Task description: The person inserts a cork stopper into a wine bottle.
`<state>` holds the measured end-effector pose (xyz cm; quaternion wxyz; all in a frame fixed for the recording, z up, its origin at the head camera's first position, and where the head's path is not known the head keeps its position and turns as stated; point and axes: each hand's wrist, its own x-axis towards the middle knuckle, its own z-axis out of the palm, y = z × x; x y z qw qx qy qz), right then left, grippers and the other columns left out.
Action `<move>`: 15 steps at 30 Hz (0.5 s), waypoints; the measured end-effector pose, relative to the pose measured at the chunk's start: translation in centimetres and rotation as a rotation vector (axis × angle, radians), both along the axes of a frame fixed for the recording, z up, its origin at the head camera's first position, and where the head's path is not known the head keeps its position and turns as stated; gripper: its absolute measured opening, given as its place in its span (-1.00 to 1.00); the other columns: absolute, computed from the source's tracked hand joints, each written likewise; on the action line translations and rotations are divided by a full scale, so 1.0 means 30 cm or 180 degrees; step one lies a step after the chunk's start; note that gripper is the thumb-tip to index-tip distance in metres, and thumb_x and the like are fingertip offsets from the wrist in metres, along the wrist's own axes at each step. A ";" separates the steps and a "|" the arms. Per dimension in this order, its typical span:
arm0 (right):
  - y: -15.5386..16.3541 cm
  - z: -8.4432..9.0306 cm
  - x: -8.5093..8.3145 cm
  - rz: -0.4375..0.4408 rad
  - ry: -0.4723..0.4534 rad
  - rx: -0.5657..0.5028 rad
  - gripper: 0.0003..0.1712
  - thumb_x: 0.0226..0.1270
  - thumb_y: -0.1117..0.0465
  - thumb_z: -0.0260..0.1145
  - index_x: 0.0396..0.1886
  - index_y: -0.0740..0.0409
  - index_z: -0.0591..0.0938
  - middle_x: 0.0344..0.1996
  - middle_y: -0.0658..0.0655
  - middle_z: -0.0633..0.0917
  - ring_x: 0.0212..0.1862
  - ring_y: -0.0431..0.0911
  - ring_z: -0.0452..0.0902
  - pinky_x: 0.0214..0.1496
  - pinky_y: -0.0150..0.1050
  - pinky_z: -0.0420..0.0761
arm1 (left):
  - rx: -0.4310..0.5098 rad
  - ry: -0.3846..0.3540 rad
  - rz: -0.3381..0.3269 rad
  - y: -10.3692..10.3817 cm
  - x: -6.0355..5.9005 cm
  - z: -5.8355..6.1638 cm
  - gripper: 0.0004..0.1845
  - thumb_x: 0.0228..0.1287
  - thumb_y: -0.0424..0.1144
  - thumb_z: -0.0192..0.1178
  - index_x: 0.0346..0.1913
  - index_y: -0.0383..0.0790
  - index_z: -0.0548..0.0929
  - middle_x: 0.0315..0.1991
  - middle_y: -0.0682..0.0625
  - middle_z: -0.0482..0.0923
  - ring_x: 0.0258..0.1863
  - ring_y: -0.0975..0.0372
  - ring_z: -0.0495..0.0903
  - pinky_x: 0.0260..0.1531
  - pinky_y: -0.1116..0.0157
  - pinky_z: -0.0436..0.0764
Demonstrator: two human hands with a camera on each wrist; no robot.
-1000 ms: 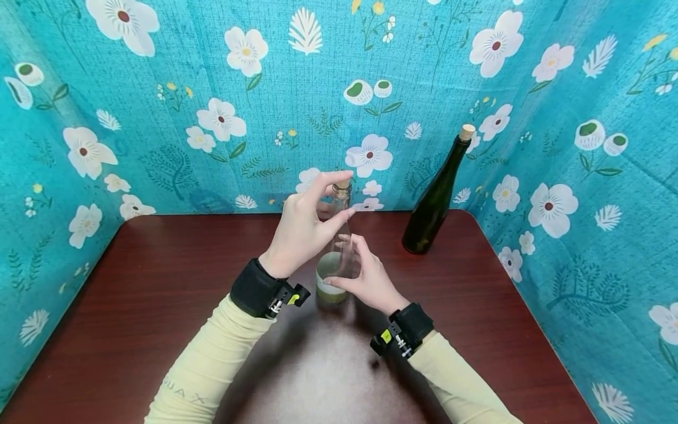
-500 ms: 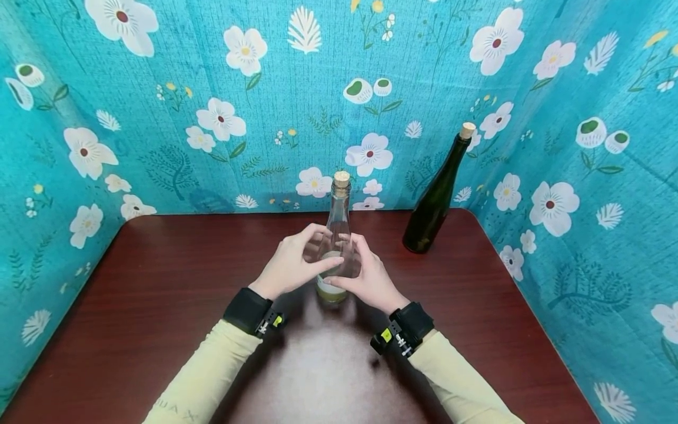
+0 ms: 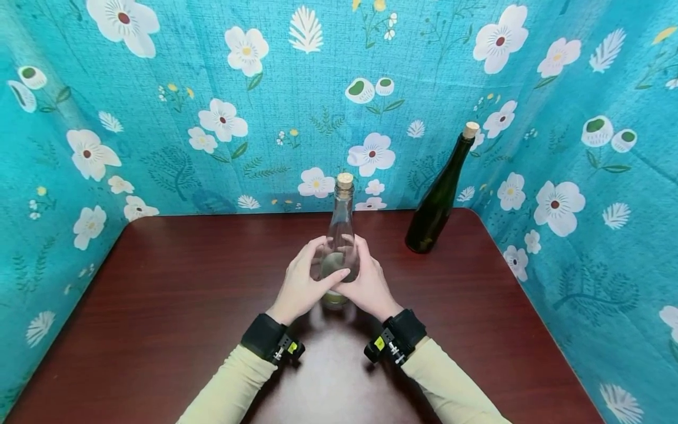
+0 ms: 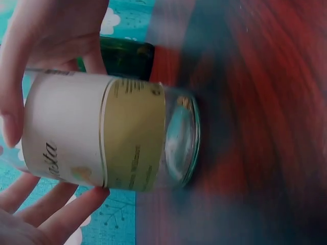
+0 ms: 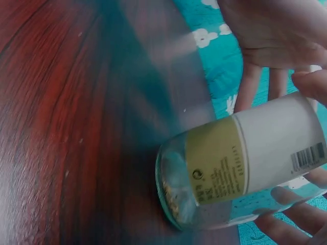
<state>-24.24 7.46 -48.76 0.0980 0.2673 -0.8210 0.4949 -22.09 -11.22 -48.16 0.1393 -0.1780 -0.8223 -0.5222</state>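
Between both hands a clear glass bottle stands upright on the table, with a cork in its mouth. Its white and gold label fills much of the left wrist view, and a barcode side of the label shows in the right wrist view. From the left, my left hand grips the bottle's body, thumb across the front. My right hand grips it from the right at the same height. The thumbs come close together at the front.
A dark green bottle, also corked, stands at the back right of the dark red wooden table. Behind the table's far edge hangs a turquoise flowered curtain, which also closes in both sides.
My left hand has come down from the cork to the bottle's body, leaving the cork uncovered. The right hand keeps its grip on the bottle, which has stayed nearly in place.
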 end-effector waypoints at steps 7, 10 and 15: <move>0.022 0.009 -0.016 -0.0089 0.0070 -0.0080 0.05 0.05 0.07 0.66 0.47 -0.29 0.26 0.11 -0.06 0.68 0.05 -0.04 0.64 -0.14 -0.12 0.63 | 0.0243 0.0057 0.0083 0.038 0.008 0.003 -0.28 0.26 0.08 0.44 0.43 0.21 0.38 0.18 0.15 0.52 0.12 0.24 0.59 -0.09 0.15 0.70; 0.040 0.026 -0.046 -0.0225 0.0066 -0.0179 0.03 0.03 0.08 0.68 0.43 -0.29 0.29 0.09 -0.08 0.69 0.06 -0.10 0.63 -0.07 -0.10 0.63 | 0.0333 0.0105 0.0076 0.046 0.008 0.013 -0.30 0.31 0.05 0.40 0.45 0.14 0.36 0.24 0.11 0.51 0.17 0.22 0.59 -0.05 0.12 0.69; 0.095 0.086 -0.152 -0.0590 0.0142 -0.0416 0.01 -0.01 0.07 0.71 0.38 -0.14 0.32 0.05 -0.01 0.71 0.08 -0.12 0.63 0.08 -0.03 0.60 | 0.0218 0.0269 0.0195 0.035 0.003 0.021 -0.41 0.41 0.04 0.32 0.42 0.08 0.42 0.27 0.08 0.51 0.19 0.18 0.57 0.01 0.04 0.66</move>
